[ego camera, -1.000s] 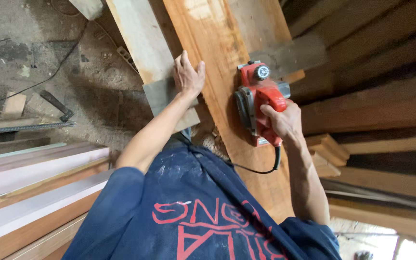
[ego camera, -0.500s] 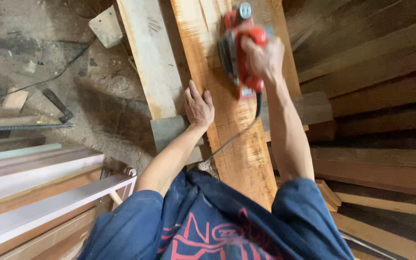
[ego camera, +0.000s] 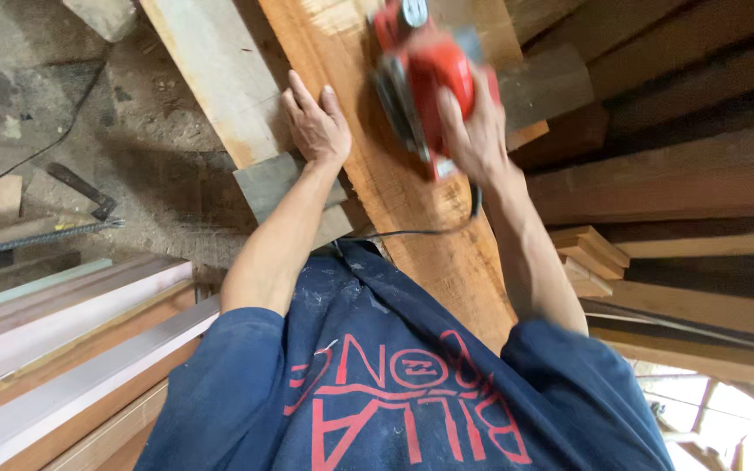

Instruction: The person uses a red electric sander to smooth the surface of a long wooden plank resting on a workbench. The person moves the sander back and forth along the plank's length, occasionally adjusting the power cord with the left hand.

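Where it is blurred by motion: red electric planer (ego camera: 416, 74), seated on the reddish plank (ego camera: 403, 201).
Right hand (ego camera: 473, 131): wrapped shut around the planer's top handle.
Left hand (ego camera: 316, 126): laid flat and open on the plank's left edge, nothing gripped.
Handling: judged heavy and rigid; best held by that handle.
Cord (ego camera: 412, 231): trailed behind the planer.

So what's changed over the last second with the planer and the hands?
The right hand pushed the red electric planer forward along the reddish plank, away from the body, without letting go. The left hand stayed flat on the plank's left edge.
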